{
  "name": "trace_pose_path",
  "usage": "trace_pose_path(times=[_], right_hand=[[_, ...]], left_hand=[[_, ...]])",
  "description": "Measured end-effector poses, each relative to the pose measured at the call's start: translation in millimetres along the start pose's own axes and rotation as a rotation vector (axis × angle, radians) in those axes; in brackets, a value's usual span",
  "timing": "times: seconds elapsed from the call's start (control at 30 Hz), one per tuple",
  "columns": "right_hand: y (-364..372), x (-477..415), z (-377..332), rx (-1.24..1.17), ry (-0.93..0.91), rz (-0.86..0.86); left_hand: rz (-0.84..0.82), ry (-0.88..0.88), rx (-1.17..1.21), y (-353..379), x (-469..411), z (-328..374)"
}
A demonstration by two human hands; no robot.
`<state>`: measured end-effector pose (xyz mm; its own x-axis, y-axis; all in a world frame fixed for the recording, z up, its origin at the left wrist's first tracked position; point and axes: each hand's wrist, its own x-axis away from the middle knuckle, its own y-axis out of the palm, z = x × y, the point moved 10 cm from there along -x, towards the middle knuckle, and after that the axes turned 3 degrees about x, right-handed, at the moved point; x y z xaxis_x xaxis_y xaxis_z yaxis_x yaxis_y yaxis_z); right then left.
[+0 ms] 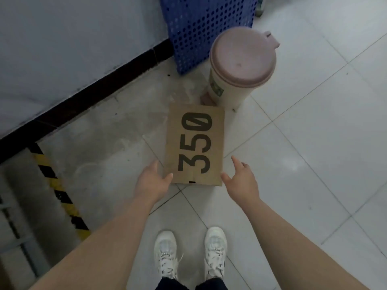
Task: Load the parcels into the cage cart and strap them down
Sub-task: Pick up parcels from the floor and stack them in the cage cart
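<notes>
Pink-lidded bin (243,57), blue perforated crate (205,28), white sneakers (166,254), hazard stripe (60,191)

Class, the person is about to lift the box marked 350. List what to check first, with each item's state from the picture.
1. Left hand at the box's near left corner: ok.
2. Right hand beside the near right corner: ok.
3. Grip on the box: not ok, both hands open.
4. Box lid closed: ok.
5. Bin clear of the box's far edge: cannot tell.
6. Shoes clear of the box: ok.

White tiled floor (303,143), grey wall (62,49) (black skirting (100,92)), pink-lidded bin (240,63)
</notes>
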<state>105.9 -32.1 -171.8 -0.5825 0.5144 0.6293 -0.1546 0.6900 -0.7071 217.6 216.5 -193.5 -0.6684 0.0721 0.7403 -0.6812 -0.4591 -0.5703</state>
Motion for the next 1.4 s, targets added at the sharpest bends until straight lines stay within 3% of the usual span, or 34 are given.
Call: trace_pose_path(times=[0.4, 0.5, 0.7, 0.97, 1.4], right_hand=[[155, -140, 64, -0.069, 0.089, -0.09], [170, -151, 67, -0.186, 0.087, -0.121], [148, -124, 49, -0.227, 0.017, 0.02], [74, -44, -20, -0.123, -0.064, 0.066], [-104, 172, -204, -0.032, -0.428, 0.105]], left_hand=[[-0.054, -0.064, 0.174, 117, -167, -57], [-0.06, -0.043, 0.305, 128, -181, -64], [-0.033, -0.058, 0.491, 115, -167, -67], [0.012, -0.121, 0.597, 39, -66, -68], [0.318, -0.094, 0.746, -193, 207, -28]])
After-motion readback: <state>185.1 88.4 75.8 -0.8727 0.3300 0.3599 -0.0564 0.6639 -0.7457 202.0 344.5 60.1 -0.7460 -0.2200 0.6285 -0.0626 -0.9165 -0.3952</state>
